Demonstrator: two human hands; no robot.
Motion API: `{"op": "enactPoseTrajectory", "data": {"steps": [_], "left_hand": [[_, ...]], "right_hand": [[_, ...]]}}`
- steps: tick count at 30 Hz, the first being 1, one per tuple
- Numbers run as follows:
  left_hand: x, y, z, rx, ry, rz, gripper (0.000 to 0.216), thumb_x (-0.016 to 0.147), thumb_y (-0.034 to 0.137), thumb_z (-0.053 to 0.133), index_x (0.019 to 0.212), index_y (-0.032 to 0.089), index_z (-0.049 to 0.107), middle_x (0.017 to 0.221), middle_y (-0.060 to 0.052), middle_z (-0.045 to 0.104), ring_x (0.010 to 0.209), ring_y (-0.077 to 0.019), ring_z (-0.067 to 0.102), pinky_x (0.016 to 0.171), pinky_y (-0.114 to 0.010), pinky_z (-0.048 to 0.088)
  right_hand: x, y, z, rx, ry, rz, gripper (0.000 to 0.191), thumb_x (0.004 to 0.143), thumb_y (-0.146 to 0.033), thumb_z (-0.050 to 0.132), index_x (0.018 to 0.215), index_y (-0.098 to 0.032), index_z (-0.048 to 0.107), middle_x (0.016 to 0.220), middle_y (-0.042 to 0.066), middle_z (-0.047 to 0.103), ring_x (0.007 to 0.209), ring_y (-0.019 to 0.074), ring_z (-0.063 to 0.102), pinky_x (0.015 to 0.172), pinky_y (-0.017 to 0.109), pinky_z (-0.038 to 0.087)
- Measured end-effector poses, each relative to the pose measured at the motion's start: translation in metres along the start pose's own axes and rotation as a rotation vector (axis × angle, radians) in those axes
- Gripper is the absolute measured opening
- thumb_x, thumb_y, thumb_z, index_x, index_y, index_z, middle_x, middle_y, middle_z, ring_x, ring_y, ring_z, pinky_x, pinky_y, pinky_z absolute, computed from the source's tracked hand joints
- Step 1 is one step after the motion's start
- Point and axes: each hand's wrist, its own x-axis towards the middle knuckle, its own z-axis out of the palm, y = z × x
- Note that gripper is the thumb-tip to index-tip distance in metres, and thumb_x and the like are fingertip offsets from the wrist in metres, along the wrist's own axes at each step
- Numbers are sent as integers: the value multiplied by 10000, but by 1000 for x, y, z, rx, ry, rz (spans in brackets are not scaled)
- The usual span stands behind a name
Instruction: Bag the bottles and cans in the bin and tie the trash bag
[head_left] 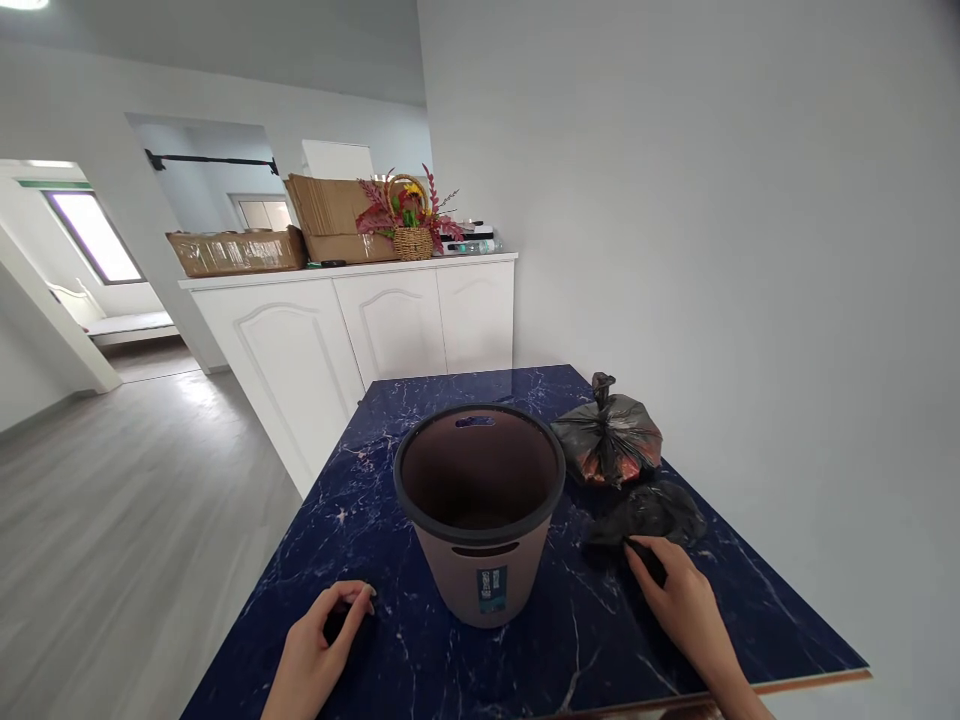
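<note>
A brown trash bin [492, 560] with a dark rim and a blue-green label stands upright on the blue marbled table [405, 660]. Left of the bin, my left hand [324, 635] rests on the tabletop, its fingers curled toward the thumb and nothing visible in them. On the other side, my right hand [679, 595] pinches the near edge of a crumpled black plastic bag [660, 510] lying flat on the table. Just behind that bag sits a knotted, filled black bag [611, 440], with reddish contents showing through. Inside the bin I see no liner.
A white cabinet [292, 350] stands beyond the table's far end, carrying cardboard boxes [236, 252], a flower basket [412, 242] and a bottle [480, 246]. The grey wall [712, 250] runs along the right. Wooden floor [150, 520] lies to the left.
</note>
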Motion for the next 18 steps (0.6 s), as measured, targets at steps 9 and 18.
{"op": "enactPoseTrajectory", "data": {"steps": [9, 18], "left_hand": [[3, 1, -3, 4, -55, -95, 576, 923, 771, 534, 956, 254, 784, 871, -41, 796, 635, -213, 682, 540, -260, 505], [5, 17, -10, 25, -13, -126, 634, 870, 849, 544, 837, 259, 774, 805, -30, 772, 780, -242, 734, 729, -268, 586]], "right_hand": [[4, -29, -18, 246, -274, 98, 473, 967, -682, 568, 1057, -270, 783, 906, 58, 813, 469, 186, 616, 438, 290, 484], [8, -36, -21, 390, -454, 0, 350, 997, -575, 608, 967, -273, 783, 872, 61, 809, 733, 242, 788, 597, 232, 581]]}}
